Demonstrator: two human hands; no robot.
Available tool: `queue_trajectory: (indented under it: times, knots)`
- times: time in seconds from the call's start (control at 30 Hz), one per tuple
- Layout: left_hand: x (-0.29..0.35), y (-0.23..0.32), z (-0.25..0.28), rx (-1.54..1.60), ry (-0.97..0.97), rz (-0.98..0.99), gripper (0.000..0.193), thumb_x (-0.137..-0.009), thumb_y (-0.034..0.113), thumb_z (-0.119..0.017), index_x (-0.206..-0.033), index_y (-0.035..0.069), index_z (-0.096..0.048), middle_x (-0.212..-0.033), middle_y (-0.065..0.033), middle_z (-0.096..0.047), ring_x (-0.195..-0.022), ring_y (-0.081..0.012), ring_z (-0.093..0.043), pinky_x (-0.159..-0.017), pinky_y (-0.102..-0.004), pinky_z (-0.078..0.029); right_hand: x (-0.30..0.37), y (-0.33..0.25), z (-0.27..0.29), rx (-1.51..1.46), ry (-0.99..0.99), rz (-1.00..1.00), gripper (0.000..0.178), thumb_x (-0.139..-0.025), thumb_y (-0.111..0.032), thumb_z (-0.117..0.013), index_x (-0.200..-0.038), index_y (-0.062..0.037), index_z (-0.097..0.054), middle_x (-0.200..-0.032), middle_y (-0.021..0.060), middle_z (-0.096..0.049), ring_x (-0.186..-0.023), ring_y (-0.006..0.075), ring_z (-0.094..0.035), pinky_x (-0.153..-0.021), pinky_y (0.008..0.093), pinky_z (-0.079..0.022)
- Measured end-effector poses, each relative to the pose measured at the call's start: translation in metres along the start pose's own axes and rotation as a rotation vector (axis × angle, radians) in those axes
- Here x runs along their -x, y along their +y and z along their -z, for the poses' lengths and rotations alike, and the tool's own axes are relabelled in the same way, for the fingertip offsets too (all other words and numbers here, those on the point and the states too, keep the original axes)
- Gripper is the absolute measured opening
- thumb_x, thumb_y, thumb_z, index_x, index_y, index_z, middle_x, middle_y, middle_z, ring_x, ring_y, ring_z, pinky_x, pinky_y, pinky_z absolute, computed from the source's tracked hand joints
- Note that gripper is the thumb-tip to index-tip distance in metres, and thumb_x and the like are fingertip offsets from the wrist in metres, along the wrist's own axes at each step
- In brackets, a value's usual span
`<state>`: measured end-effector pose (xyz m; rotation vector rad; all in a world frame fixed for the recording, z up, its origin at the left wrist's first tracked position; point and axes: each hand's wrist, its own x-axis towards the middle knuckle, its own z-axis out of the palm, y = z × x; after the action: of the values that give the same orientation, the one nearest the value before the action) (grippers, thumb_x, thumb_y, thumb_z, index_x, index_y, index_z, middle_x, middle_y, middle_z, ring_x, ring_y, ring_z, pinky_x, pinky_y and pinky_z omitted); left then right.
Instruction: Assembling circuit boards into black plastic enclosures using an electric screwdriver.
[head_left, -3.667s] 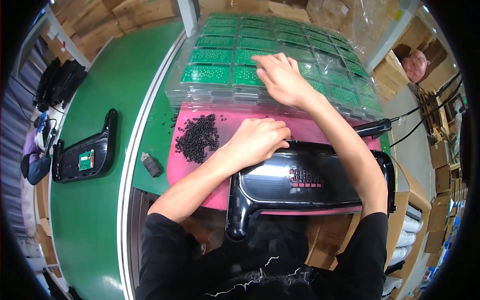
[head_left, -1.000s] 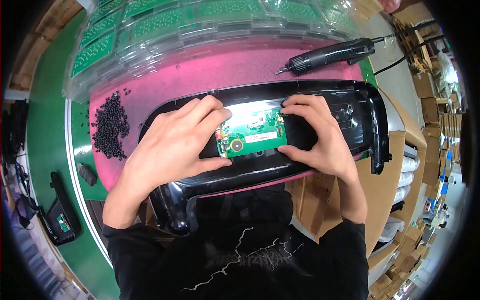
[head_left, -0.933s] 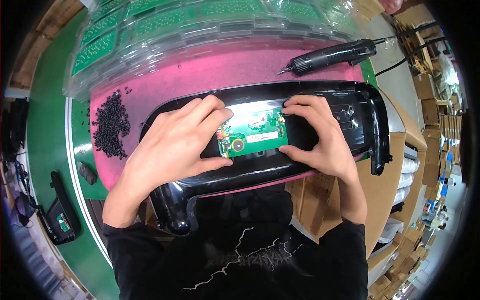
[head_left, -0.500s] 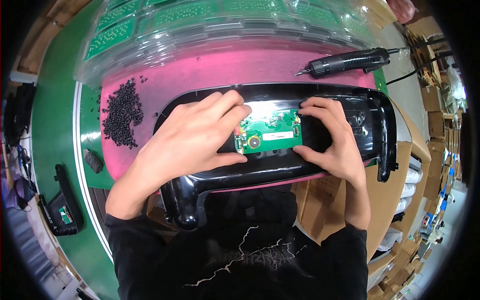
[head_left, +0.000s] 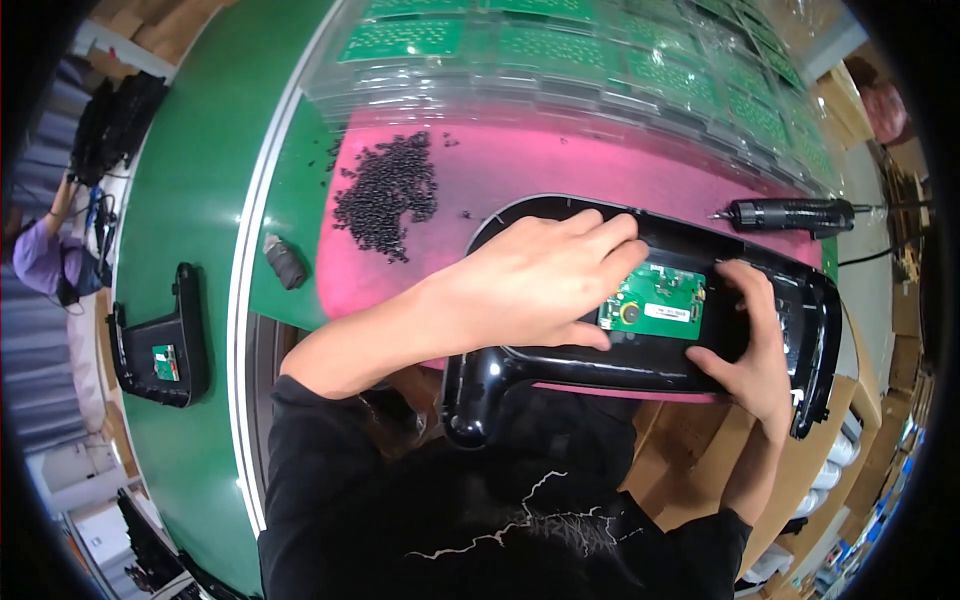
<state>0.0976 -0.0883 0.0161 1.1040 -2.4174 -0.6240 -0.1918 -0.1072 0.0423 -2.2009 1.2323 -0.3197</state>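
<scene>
A green circuit board (head_left: 672, 318) with a white label and a small round part lies inside a black plastic housing (head_left: 620, 372), which is open side up. My left hand (head_left: 545, 275) is over the board's left end, fingers curled at its upper edge and thumb at its lower left corner; the palm hides that end. To the right of the board, my right hand (head_left: 755, 340) has its thumb and fingers spread apart, with a small gap to the board's edge. It holds nothing that I can see.
A pink mat (head_left: 500, 165) lies under the housing. On it are a heap of small black screws (head_left: 385, 195) and a black electric screwdriver (head_left: 790, 215). Clear trays of green boards (head_left: 560, 50) stand behind. Another black housing (head_left: 165, 335) sits on the green table at left.
My view has turned left, so everything sits farther right in the picture. The right hand's fingers have come away from the board's edge; the left hand stays over its left end.
</scene>
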Motion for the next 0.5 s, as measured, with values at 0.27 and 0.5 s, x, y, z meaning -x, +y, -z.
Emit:
queue_trajectory:
  times: [0.27,0.5]
  knots:
    - [0.014,-0.071,0.054,-0.286,0.451,0.494,0.013,-0.083,0.002,-0.064,-0.094,-0.003,-0.069,-0.088,-0.0184,-0.071,-0.084,-0.0352,-0.069,-0.075,-0.0388,-0.054,-0.013,0.107,0.095,0.354,0.492,-0.153,0.046,-0.096,-0.017,-0.061,-0.141,-0.014,-0.05,-0.121,0.0066,-0.06,-0.094,0.0152,-0.055,-0.087,0.0283,-0.043]
    - [0.015,-0.093,0.052,-0.411,0.224,0.745,0.02,-0.076,0.009,-0.073,-0.096,0.007,-0.074,-0.089,-0.016,-0.072,-0.088,-0.0334,-0.069,-0.078,-0.042,-0.054,-0.06,0.12,0.098,-0.407,0.432,-0.509,0.041,-0.099,-0.026,-0.06,-0.138,-0.0172,-0.05,-0.103,0.0052,-0.059,-0.098,0.0119,-0.058,-0.085,0.0286,-0.05]
